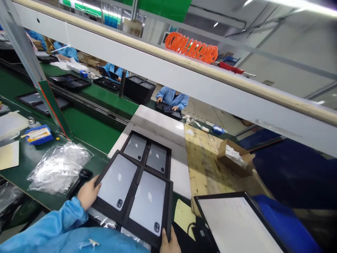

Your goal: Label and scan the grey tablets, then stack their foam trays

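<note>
A worker's left hand (88,193) clasps the left edge of a black tray (137,177) holding two grey tablets (118,181), fingers curled under its rim, while the right hand (168,242) pinches the near right corner, thumb on top; the tray's long axis runs across the body, tilted, above a second loaded tray (172,156) just beyond, with both hands equally close

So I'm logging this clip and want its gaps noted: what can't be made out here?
- Right hand: head view, cut off by the bottom edge; only fingertips show on the black tray.
- Left hand: its palm side is hidden against the tray's edge.
- Logos on the grey tablets: too small to read.
- Distant co-worker: head hidden by the white beam.
</note>
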Demonstrator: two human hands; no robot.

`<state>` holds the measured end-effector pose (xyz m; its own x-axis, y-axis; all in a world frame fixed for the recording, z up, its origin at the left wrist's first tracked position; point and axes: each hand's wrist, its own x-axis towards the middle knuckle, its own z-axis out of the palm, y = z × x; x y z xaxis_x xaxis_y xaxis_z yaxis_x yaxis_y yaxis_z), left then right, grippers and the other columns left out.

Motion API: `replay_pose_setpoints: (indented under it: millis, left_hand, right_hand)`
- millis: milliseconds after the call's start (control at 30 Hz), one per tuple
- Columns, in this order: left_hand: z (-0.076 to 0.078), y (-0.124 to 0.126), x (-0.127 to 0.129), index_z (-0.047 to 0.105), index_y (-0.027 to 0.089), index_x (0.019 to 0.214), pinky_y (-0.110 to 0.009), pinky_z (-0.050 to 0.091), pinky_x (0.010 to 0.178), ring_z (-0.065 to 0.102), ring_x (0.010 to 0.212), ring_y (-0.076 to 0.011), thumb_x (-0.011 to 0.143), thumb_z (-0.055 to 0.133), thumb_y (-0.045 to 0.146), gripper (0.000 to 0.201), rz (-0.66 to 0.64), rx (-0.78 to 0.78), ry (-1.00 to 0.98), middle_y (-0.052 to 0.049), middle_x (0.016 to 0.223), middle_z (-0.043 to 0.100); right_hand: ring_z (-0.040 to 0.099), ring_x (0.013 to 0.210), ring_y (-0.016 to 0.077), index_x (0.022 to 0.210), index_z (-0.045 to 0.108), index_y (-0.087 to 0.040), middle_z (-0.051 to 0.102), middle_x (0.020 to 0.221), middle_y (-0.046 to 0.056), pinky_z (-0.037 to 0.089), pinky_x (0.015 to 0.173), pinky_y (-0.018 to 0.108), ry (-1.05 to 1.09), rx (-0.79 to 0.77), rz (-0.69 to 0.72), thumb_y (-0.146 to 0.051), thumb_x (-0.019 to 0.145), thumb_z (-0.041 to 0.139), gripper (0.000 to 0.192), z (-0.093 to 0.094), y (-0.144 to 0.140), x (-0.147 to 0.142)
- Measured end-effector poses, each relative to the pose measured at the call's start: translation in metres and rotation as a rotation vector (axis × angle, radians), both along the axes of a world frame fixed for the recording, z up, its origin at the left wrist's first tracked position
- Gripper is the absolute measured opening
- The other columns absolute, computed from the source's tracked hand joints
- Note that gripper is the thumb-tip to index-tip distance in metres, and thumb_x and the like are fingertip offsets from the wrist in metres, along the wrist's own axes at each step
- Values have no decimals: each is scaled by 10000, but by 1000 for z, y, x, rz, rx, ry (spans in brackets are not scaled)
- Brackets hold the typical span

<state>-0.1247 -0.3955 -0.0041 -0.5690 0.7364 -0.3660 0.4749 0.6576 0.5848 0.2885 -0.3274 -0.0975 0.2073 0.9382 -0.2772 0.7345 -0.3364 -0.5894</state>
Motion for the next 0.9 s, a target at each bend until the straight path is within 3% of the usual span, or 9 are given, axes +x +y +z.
replay_pose_setpoints:
  millis: [100,233,333,400,500,600,733,900]
  left_hand:
    - [12,62,-5,575,173,1465,-340,472,1090,619,1282,-267,940,479,274,544,11,55,4,-87,1379,659]
    - [15,170,-17,667,191,1365,-326,513,998,662,1193,-279,904,541,203,478,15,87,43,-97,1259,717]
    - [1,238,-30,672,171,1360,-319,511,998,665,1191,-282,932,537,210,450,-13,77,53,-118,1240,722]
    - [-16,265,-37,602,156,1447,-325,486,1048,638,1246,-287,966,526,243,495,-27,59,57,-139,1316,686]
    - [-42,279,-42,432,168,1583,-343,448,1107,592,1318,-285,1006,505,306,598,-18,31,63,-152,1433,610]
    - [-57,279,-43,472,148,1550,-332,451,1097,588,1321,-277,1031,466,375,567,7,-2,65,-156,1429,612]
    - [-60,284,-42,653,63,1323,-394,487,1020,636,1227,-345,1036,418,441,530,27,-77,94,-229,1253,687]
    - [-62,296,-42,667,68,1257,-427,477,1001,632,1212,-366,1026,423,456,514,6,-96,143,-261,1236,676]
  right_hand:
    - [684,1159,430,1247,684,-222,737,1214,165,561,943,501,-9,115,85,-668,813,402,683,20,67,-9]
    - [699,1094,407,1300,669,-84,740,1124,232,545,922,479,-109,180,121,-525,852,383,691,42,172,-34]
    - [705,1037,351,1250,697,-76,747,1053,214,550,888,431,-111,256,167,-476,933,410,586,46,233,-54]
    - [692,1048,300,1242,694,-99,732,1099,184,560,889,397,-88,335,218,-481,992,461,512,38,257,-64]
    - [666,1076,238,1275,648,-148,671,1225,121,566,946,426,-134,377,227,-455,1008,591,412,17,272,-70]
    - [647,1110,229,1300,619,-170,625,1294,102,573,960,445,-183,359,217,-417,1002,637,387,-4,273,-68]
    - [644,1123,232,1300,618,-171,619,1307,112,579,946,428,-244,353,230,-400,1003,640,376,-19,275,-60]
    - [642,1134,236,1301,618,-162,618,1310,119,574,957,434,-345,362,272,-403,999,647,388,-20,277,-51]
